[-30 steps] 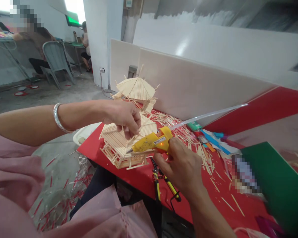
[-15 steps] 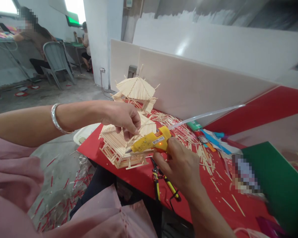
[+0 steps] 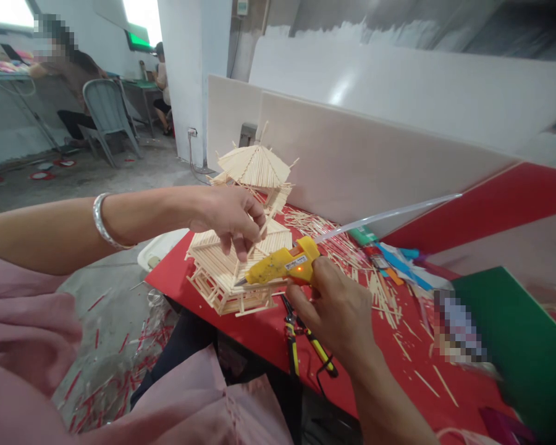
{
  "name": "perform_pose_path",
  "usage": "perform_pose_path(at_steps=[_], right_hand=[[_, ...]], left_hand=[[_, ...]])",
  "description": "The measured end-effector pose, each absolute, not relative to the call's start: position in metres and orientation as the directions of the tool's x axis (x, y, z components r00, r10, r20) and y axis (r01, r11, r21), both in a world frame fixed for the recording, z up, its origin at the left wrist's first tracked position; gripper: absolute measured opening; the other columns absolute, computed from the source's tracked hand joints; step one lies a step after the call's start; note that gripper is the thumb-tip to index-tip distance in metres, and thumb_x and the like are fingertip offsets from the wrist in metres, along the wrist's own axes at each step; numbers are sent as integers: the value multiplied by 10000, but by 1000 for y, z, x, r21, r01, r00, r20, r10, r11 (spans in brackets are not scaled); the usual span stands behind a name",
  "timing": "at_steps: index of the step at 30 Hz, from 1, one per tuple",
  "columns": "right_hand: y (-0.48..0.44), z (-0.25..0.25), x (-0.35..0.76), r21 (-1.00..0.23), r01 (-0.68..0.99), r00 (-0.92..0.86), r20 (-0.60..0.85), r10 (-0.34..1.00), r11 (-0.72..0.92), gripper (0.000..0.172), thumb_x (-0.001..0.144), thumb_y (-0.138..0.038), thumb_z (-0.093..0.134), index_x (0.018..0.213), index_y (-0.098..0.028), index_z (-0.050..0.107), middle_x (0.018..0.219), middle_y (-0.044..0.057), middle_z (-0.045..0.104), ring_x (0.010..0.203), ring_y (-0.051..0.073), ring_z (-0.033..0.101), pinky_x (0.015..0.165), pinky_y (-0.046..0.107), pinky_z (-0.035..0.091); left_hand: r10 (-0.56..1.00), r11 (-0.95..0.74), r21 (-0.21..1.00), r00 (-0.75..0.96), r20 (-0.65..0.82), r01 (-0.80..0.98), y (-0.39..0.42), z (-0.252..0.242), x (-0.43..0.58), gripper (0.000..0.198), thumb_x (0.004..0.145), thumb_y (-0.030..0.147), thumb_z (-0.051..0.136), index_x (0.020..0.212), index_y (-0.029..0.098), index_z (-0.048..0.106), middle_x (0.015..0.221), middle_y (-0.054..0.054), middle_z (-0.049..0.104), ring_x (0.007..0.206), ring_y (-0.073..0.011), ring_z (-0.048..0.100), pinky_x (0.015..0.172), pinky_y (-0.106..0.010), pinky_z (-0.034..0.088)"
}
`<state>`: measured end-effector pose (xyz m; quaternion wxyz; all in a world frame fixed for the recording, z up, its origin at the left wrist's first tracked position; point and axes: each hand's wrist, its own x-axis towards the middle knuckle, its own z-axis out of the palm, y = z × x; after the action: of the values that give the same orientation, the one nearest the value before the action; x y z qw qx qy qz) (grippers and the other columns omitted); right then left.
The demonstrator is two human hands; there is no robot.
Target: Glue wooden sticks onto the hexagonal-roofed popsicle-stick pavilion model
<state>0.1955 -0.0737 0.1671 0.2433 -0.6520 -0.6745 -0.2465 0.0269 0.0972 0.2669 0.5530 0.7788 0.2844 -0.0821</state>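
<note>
My right hand is wrapped round a yellow glue gun. A clear glue stick juts from the gun's back, and its nozzle points left at a roof edge of a small pavilion model made of thin wooden sticks. Over that roof my left hand is closed, its thumb and fingers pinching a thin wooden stick. Part of the roof is hidden behind my left hand and the gun. Behind it stands a second stick model with a pointed roof.
Black-and-yellow pliers lie by the red table's front edge. Loose sticks are scattered to the right, near a green board. Pale panels lean behind. Two people sit at far tables, one on a grey chair.
My left hand has shifted slightly up and to the right, and the stick in its fingers is more upright. The glue gun and my right hand have hardly moved.
</note>
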Motion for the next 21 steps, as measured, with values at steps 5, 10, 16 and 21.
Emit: perform_pose_path(at_steps=[5, 10, 16, 21], right_hand=[[-74, 167, 197, 40, 999, -46, 668, 743, 26, 122, 834, -299, 520, 780, -221, 444, 592, -58, 431, 492, 116, 410, 475, 236, 228], [-74, 169, 199, 47, 999, -37, 666, 745, 8, 140, 826, -304, 516, 754, -227, 423, 580, -56, 438, 485, 118, 421, 472, 237, 230], [-75, 168, 202, 20, 1000, -6, 657, 754, -9, 105, 813, -290, 519, 765, -221, 456, 568, -56, 436, 491, 122, 420, 482, 243, 220], [-76, 168, 205, 39, 999, -23, 674, 738, -5, 107, 825, -297, 519, 778, -215, 469, 577, -53, 434, 493, 121, 420, 481, 242, 227]], left_hand=[[342, -236, 811, 827, -447, 536, 97, 268, 27, 145, 696, 296, 679, 710, 174, 601, 689, -24, 668, 747, -174, 666, 633, -265, 452], [386, -330, 771, 823, -416, 545, 97, 265, 28, 144, 725, 304, 676, 676, 180, 622, 642, -24, 644, 684, -154, 605, 594, -258, 415], [347, -362, 759, 833, -430, 542, 98, 263, 28, 100, 722, 265, 671, 685, 190, 617, 607, -6, 616, 621, -137, 576, 562, -255, 380], [325, -348, 781, 848, -418, 519, 99, 259, 30, 146, 698, 258, 701, 693, 197, 568, 612, 7, 626, 623, -127, 603, 539, -233, 362]])
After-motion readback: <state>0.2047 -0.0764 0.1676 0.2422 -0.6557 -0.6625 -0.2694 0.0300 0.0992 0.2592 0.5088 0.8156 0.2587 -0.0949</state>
